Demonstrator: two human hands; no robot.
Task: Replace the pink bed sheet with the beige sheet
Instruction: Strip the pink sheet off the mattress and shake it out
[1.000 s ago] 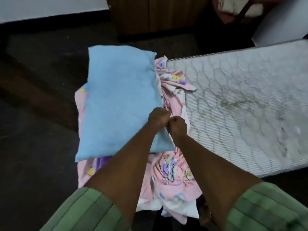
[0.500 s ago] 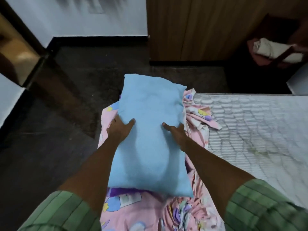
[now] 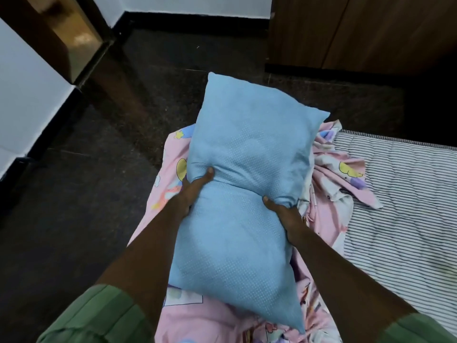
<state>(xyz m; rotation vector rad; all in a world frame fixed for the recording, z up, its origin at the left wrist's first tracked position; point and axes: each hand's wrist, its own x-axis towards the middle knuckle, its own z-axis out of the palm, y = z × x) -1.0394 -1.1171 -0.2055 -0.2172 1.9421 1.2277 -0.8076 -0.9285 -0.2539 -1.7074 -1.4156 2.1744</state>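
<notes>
Two hands on the pillow (image 3: pixel 244 194), pinching its waist. Left hand (image 3: pixel 195 191) grips the left edge, fingers (image 3: pixel 206 175) dug into the fabric; right hand (image 3: pixel 284 211) clamps the right edge. Pillow's long axis runs straight away from the person, hands on opposite sides at mid-length, so neither is nearer. Pink sheet (image 3: pixel 329 214) lies bunched directly under the pillow, already peeled off the striped mattress (image 3: pixel 400 194) to the right. Likely next: lift the pillow clear so the sheet can come away. Beige sheet not in view.

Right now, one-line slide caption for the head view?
Both hands, left and right, squeeze a blue pillow above the bunched pink sheet beside bare mattress.
</notes>
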